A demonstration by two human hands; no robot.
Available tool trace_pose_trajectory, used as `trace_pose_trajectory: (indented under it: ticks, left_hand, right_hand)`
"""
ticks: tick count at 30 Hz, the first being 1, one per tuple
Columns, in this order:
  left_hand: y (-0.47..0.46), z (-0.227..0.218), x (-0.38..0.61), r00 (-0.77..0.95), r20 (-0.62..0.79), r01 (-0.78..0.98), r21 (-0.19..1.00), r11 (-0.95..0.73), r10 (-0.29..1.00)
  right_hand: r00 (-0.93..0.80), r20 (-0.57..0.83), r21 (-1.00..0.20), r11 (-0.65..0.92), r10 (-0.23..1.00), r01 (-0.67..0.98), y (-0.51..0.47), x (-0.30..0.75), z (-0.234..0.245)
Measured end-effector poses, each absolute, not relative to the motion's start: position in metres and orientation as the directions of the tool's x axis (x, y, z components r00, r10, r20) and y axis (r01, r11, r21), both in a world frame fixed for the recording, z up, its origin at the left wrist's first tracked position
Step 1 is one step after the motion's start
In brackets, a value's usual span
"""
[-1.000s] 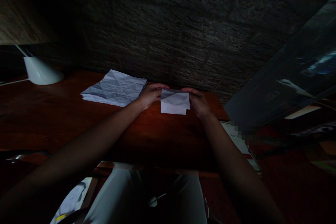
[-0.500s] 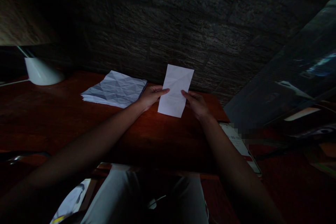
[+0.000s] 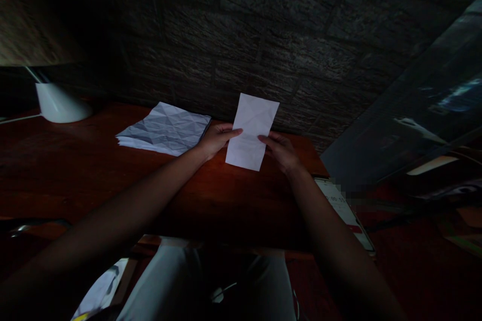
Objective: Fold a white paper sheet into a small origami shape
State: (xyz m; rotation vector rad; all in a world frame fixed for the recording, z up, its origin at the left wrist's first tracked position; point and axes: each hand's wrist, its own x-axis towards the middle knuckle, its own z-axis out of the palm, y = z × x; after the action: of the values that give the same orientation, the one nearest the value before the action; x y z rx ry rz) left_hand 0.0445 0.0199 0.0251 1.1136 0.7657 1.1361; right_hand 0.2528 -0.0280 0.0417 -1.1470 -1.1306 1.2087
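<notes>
A pale rectangular sheet of paper [image 3: 250, 133] is held up above the wooden desk, its long side nearly upright and its top leaning slightly right. My left hand [image 3: 219, 139] grips the left edge, thumb on the front and fingers behind. On the opposite edge my right hand [image 3: 280, 149] pinches the paper the same way, with most fingers hidden behind it. Just left of my left hand lies a stack of paper [image 3: 165, 128], its top sheet patterned with grey and white triangles.
At the far left stands a lamp with a white base [image 3: 62, 103]. The wooden desk [image 3: 75, 170] backs onto a dark stone-block wall [image 3: 241, 35]. Beside my right forearm lies a phone [image 3: 341, 205] with a lit screen. A grey panel [image 3: 376, 125] rises at the right.
Both hands keep hold of the paper. My right thumb has slid slightly inward and down on it; otherwise the scene looks nearly the same.
</notes>
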Motion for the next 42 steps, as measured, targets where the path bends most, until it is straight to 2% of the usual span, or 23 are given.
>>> trace_pose_trajectory:
  ticks: [33, 39, 42]
  left_hand:
    - [0.0219, 0.0229, 0.0442, 0.276, 0.052, -0.310, 0.950, 0.037, 0.960]
    - [0.0228, 0.0221, 0.0436, 0.297, 0.035, -0.329, 0.942, 0.068, 0.954]
    - [0.0228, 0.0228, 0.0435, 0.288, 0.038, -0.331, 0.941, 0.063, 0.957]
  right_hand:
    - [0.047, 0.017, -0.994, 0.022, 0.999, -0.111, -0.0256, 0.2524, 0.0390]
    - [0.060, 0.058, -0.984, 0.067, 0.997, -0.164, -0.0240, 0.2522, 0.0362]
    - [0.081, 0.101, -0.985, 0.111, 0.992, -0.129, -0.0224, 0.2523, 0.0348]
